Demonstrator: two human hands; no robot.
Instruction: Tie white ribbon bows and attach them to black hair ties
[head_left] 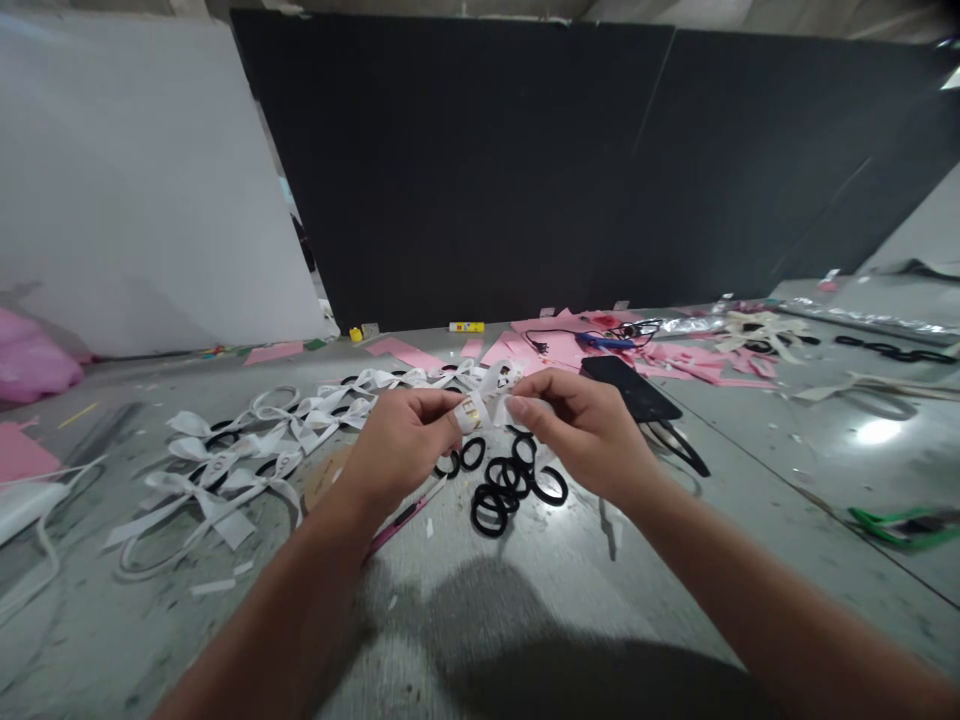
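A white ribbon (pixel 470 412) with gold lettering is stretched between my two hands above the table. My left hand (pixel 405 435) pinches one side of it, thumb against fingers. On the other side, my right hand (pixel 581 425) grips a looped part of the ribbon between thumb and forefinger. Whether a hair tie sits inside the ribbon is hard to make out. Just below the hands lie several black hair ties (pixel 510 482) in a loose cluster. White ribbon bows (pixel 225 465), some with black hair ties, are heaped to the left of my left hand.
A pink-handled tool (pixel 397 525) lies below my left hand. Beyond my right hand are a black phone (pixel 631 388), pink paper scraps (pixel 525 345) and a blue tool with a cord (pixel 604 341). A glue stick (pixel 466 327) lies by the dark panel (pixel 480 170). A green-edged object (pixel 900 528) is far right.
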